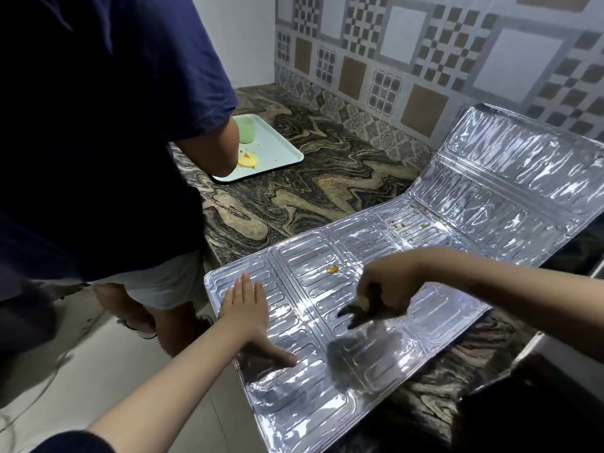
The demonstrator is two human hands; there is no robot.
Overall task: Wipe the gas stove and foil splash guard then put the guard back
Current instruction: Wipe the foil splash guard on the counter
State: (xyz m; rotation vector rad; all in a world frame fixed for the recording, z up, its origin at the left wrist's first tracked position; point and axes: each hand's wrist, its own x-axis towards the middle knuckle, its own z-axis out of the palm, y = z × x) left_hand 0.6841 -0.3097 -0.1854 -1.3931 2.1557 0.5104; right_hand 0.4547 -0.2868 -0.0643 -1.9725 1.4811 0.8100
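The silver foil splash guard (376,243) lies unfolded across the marble counter, its far panel tilted up against the tiled wall. My left hand (243,308) rests flat on the guard's near-left panel with fingers spread. My right hand (382,291) is shut on a dark cloth (354,313), held against the guard's middle panel. A yellow food scrap (332,269) sits just beyond the cloth, and small crumbs (408,225) lie farther along the guard. The gas stove (578,246) shows only as a dark edge at the right.
Another person in a dark blue shirt (98,125) stands at the left, close to the counter's edge. A pale tray (277,148) with a green cup (245,129) and a yellow piece of food (248,161) sits on the marble counter (294,197) behind the guard.
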